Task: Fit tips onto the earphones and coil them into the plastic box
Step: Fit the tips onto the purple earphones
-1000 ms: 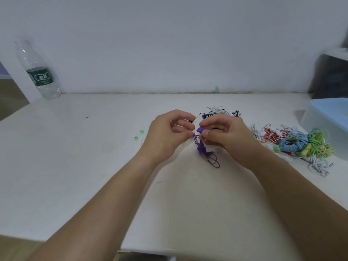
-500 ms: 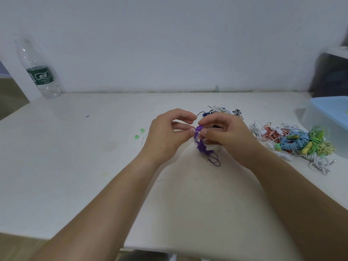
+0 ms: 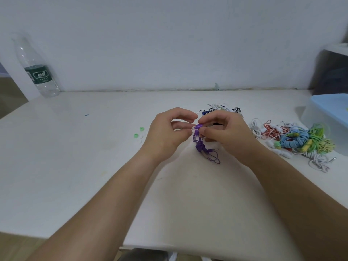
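Purple earphones (image 3: 202,147) hang in a tangled bundle between my two hands above the white table (image 3: 75,157). My right hand (image 3: 226,134) pinches the purple earbud at the top of the bundle. My left hand (image 3: 167,132) pinches a small clear tip (image 3: 193,127) right against that earbud. The cable and its metal plug trail down onto the table. The light blue plastic box (image 3: 327,113) stands at the far right edge, partly cut off.
A heap of coiled earphones (image 3: 301,140) in red, white, blue, green and yellow lies right of my hands. More earphones (image 3: 222,108) lie behind my right hand. Small green tips (image 3: 139,132) sit left of my left hand. A water bottle (image 3: 37,72) stands far left.
Both hands stayed together over the same spot. The clear tip in my left fingers has come up against the purple earbud.
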